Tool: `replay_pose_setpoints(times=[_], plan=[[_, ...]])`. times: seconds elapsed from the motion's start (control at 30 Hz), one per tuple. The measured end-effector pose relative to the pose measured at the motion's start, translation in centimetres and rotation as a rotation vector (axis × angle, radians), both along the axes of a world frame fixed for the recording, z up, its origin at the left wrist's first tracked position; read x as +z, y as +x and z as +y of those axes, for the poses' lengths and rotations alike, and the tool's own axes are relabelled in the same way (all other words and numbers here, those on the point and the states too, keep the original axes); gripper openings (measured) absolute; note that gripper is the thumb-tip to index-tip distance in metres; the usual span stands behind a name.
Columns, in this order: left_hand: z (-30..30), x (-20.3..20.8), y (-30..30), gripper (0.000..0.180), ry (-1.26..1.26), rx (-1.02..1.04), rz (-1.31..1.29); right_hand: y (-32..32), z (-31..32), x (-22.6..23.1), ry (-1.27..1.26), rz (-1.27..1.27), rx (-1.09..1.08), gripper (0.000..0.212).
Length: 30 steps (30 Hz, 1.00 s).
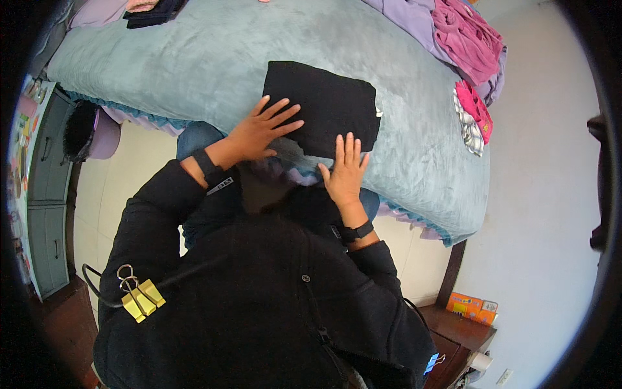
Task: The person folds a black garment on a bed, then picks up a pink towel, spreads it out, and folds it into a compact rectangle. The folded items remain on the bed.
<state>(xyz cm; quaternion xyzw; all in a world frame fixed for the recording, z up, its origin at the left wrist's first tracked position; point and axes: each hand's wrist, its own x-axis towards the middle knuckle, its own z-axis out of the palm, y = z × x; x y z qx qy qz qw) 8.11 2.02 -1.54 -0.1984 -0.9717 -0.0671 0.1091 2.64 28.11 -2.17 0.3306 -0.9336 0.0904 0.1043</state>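
Folded black cloth (327,97) flat on the bed (214,58) — both hands laid on it.
Left hand (259,133) is palm down at the cloth's left side, fingers spread apart; right hand (346,174) is at the near edge, fingers extended, slightly apart — neither clamped. Cloth lies near the bed's near edge; pink plush fabric (461,35) and checked fabric (470,126) lie well apart, to the right.

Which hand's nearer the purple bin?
Left. The left hand, at the left side of the folded black cloth, is right of the purple bin; the right hand, at the cloth's near edge, is farther right.
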Motion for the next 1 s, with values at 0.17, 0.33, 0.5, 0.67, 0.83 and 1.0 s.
replay_pose_setpoints(times=[0.17, 0.33, 0.5, 0.67, 0.83, 1.0], plan=[[-1.6, -0.1, 2.2, 0.089, -0.002, -0.004, -0.107, 0.0, 3.7, -0.2, -0.115, -0.086, -0.066, 0.077], [-3.1, 2.4, 2.4, 0.079, 0.053, -0.054, -0.09, -0.2, 3.4, 3.3, -0.461, 0.043, 0.065, 0.06], [2.4, 3.4, -2.0, 0.075, 0.286, -0.123, 0.173, -1.5, -2.9, 4.2, -0.338, 0.06, 0.163, 0.065], [3.1, 1.7, -1.7, 0.096, 0.089, -0.056, -0.111, 0.4, -3.9, 1.0, -0.066, -0.045, 0.118, 0.081], [1.1, 0.4, 1.0, 0.098, 0.064, -0.089, -0.151, 1.9, -0.5, -0.6, -0.088, -0.082, 0.124, 0.077], [-1.2, 0.1, 2.5, 0.064, 0.11, -0.206, -0.129, 1.9, 1.2, 0.4, -0.321, -0.096, 0.221, 0.058]])
